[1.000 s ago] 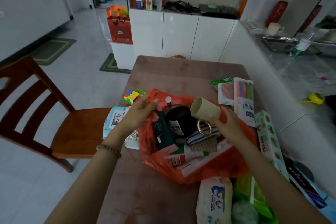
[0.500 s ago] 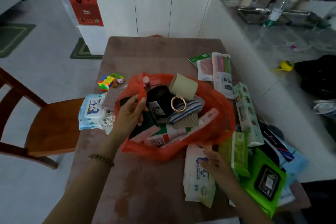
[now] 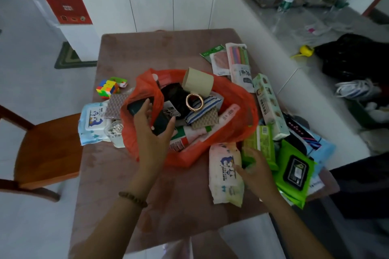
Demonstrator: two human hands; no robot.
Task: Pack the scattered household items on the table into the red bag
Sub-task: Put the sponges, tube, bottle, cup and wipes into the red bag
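The red bag (image 3: 242,111) lies open mid-table, stuffed with a cardboard tube (image 3: 197,81), a gold ring (image 3: 194,102), a striped cloth and boxes. My left hand (image 3: 153,132) grips the bag's left rim, pressed against a dark green box. My right hand (image 3: 254,170) hovers with fingers spread over the white wipes pack (image 3: 225,174) and a green pack (image 3: 261,143), just in front of the bag; it holds nothing. To the left of the bag are a blue wipes pack (image 3: 92,120), a cotton swab tub (image 3: 115,131) and a puzzle cube (image 3: 107,88).
A long pale box (image 3: 268,105), a straw pack (image 3: 240,65) and a green wipes pack with a black lid (image 3: 294,172) crowd the table's right side by a white wall. A wooden chair (image 3: 46,149) stands at the left. The brown table (image 3: 168,48) ends at white cabinets.
My right hand let go of the cardboard tube, which now rests in the bag, and came down to the packs at the near right. My left hand stayed at the bag's rim.
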